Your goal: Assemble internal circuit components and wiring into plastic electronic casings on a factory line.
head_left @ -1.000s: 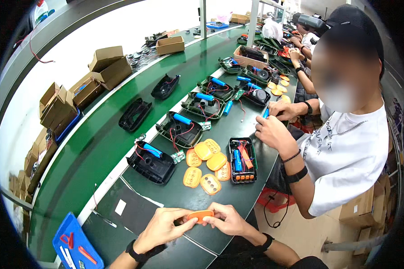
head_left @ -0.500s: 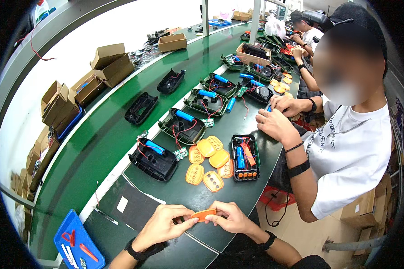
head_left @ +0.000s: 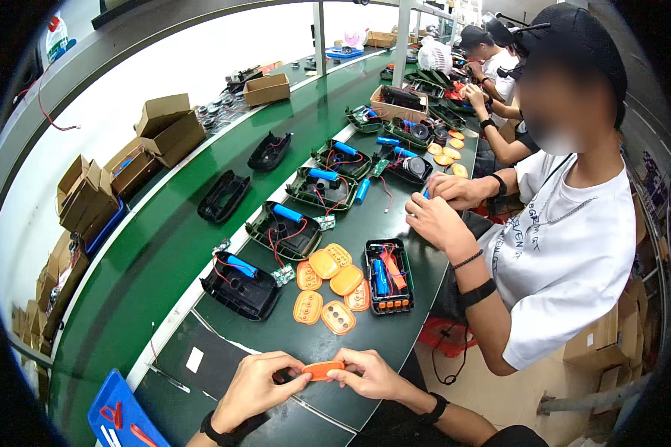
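Observation:
An orange oval cover is held near the bench's front edge, its thin rim toward me. My left hand pinches its left end, and my right hand grips the right end with thumb and fingers. Just beyond lie several loose orange covers, some with round holes, overlapping one another. To their right stands a black housing with a blue battery cell, an orange-red piece and a row of orange buttons. On their left is an open black housing with a blue cell, red wires and a small green circuit board.
More open housings line the bench. A co-worker's hands work at the right. Two black shells sit on the green belt. A blue tray is at lower left, a dark mat beside it; cardboard boxes stand behind the belt.
The whole view has shifted slightly, so the bench things sit a little lower and further left. Both hands still hold the orange cover, which now shows more of its broad face.

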Tool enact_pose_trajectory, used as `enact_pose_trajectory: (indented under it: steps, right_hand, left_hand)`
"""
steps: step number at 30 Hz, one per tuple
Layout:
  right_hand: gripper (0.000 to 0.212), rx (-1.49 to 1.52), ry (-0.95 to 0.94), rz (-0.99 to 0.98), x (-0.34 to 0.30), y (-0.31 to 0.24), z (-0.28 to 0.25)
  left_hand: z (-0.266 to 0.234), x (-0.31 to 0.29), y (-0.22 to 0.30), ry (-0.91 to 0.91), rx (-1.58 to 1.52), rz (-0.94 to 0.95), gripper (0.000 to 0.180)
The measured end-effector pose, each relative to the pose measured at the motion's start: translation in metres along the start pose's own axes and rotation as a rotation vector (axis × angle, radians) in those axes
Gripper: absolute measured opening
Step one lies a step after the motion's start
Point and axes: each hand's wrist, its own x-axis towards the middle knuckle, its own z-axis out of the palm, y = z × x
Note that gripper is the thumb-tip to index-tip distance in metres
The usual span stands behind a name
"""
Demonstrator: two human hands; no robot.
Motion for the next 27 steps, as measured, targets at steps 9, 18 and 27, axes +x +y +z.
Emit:
enact_pose_trajectory:
  steps: [9,18,27]
  right_hand:
    - [0.013,-0.08,0.008,-0.018,0.0,0.0,0.001]
    - [0.015,-0.104,0.052,-0.066,0.002,0.003,0.005]
    - [0.015,-0.125,0.055,-0.059,0.001,-0.002,0.004]
  left_hand:
    - [0.003,0.0,0.001,0.044,-0.034,-0.019,0.018]
    - [0.003,0.0,-0.003,0.015,-0.03,-0.018,0.018]
    - [0.005,0.001,0.002,0.031,-0.054,-0.026,0.018]
